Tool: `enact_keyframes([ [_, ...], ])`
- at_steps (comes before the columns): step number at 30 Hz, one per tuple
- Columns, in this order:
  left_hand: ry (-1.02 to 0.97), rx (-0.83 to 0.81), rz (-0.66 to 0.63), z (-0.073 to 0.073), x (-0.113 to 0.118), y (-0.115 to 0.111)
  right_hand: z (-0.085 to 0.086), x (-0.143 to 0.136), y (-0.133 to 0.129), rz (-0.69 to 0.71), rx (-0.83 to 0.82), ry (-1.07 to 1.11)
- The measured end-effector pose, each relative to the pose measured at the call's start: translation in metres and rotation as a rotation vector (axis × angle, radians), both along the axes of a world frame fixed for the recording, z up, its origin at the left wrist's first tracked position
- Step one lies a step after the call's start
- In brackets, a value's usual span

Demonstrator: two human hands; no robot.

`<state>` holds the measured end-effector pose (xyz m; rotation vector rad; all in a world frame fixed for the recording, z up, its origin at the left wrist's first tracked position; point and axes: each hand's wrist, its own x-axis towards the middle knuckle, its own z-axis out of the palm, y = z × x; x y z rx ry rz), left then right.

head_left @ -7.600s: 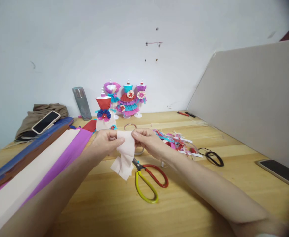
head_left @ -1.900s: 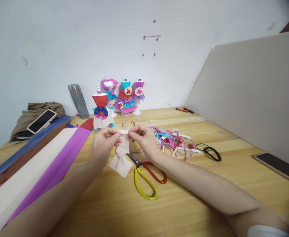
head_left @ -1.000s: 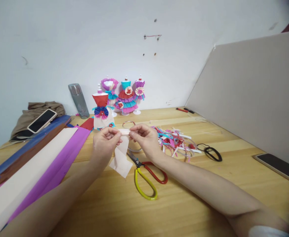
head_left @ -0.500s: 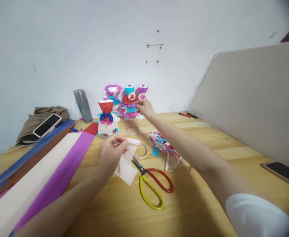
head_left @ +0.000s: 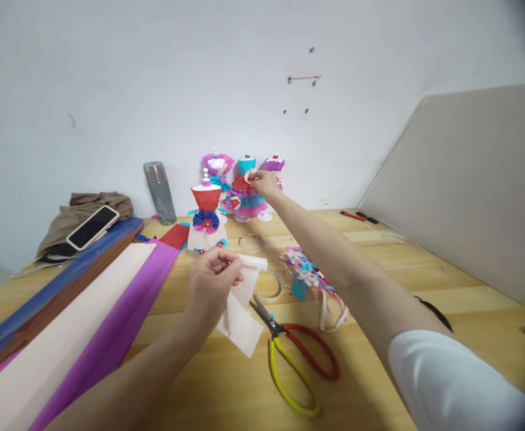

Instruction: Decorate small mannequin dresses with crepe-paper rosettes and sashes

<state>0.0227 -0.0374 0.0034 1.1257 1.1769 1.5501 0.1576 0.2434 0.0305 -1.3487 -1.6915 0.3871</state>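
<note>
My left hand (head_left: 215,278) is closed on a strip of cream crepe paper (head_left: 244,326), which hangs down with a folded top edge. Reaching to the back, my right hand (head_left: 266,182) has its fingertips at a cream paper flower (head_left: 249,175) on the middle mini dress form (head_left: 246,200), clad in turquoise, red and purple ruffles. A form with a purple top (head_left: 274,164) is partly hidden behind that hand. Nearer stands one with a red bodice (head_left: 206,199) and a blue fan rosette; another with a purple collar (head_left: 216,161) is behind it. Scissors (head_left: 276,328) lie partly open below the strip.
Crepe paper sheets (head_left: 96,317) cover the left side, near a phone (head_left: 92,228), brown cloth (head_left: 64,230) and a bottle (head_left: 160,194). Tape rolls (head_left: 269,298) and paper scraps (head_left: 309,269) lie mid-table. Markers (head_left: 352,215) and a white board (head_left: 478,179) are at right.
My right hand has moved up from the middle form's skirt to its cream flower. My left hand keeps the paper strip. The whole view has shifted, with things sitting farther right.
</note>
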Motion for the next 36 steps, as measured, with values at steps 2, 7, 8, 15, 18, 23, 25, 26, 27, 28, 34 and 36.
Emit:
enact_keyframes([
  [2, 0.003, 0.003, -0.002, 0.000, 0.000, 0.000, 0.002, -0.001, -0.003, 0.028, -0.031, 0.038],
  [7, 0.000, -0.014, -0.024, -0.001, 0.000, 0.000, 0.004, 0.001, -0.007, 0.069, -0.102, 0.136],
  [8, 0.000, -0.018, -0.028, -0.002, 0.000, 0.000, 0.005, 0.002, -0.008, 0.071, -0.111, 0.158],
  [15, 0.016, -0.013, -0.039, -0.002, 0.000, -0.001, 0.012, 0.010, -0.025, 0.166, -0.107, 0.294],
  [18, 0.021, -0.005, -0.034, -0.001, -0.001, -0.001, 0.009, 0.017, -0.048, 0.215, -0.116, 0.341],
  [23, 0.033, 0.007, -0.031, -0.002, -0.002, 0.000, -0.015, 0.027, -0.114, 0.323, -0.199, 0.389],
  [25, 0.040, 0.008, -0.029, -0.002, -0.003, 0.000, -0.027, 0.031, -0.144, 0.471, -0.294, 0.468],
  [26, 0.044, 0.011, -0.026, -0.002, -0.003, 0.000, -0.032, 0.033, -0.159, 0.534, -0.334, 0.495],
  [27, 0.050, 0.016, -0.023, -0.002, -0.003, 0.000, -0.036, 0.035, -0.173, 0.584, -0.358, 0.514],
  [28, 0.058, 0.022, -0.016, -0.002, -0.004, 0.000, -0.039, 0.037, -0.187, 0.629, -0.377, 0.531],
  [34, 0.101, 0.068, 0.057, 0.000, -0.003, -0.003, -0.040, 0.041, -0.252, 0.581, -0.155, 0.366],
  [36, 0.109, 0.087, 0.067, 0.000, -0.001, -0.005, -0.039, 0.038, -0.263, 0.537, -0.123, 0.337],
])
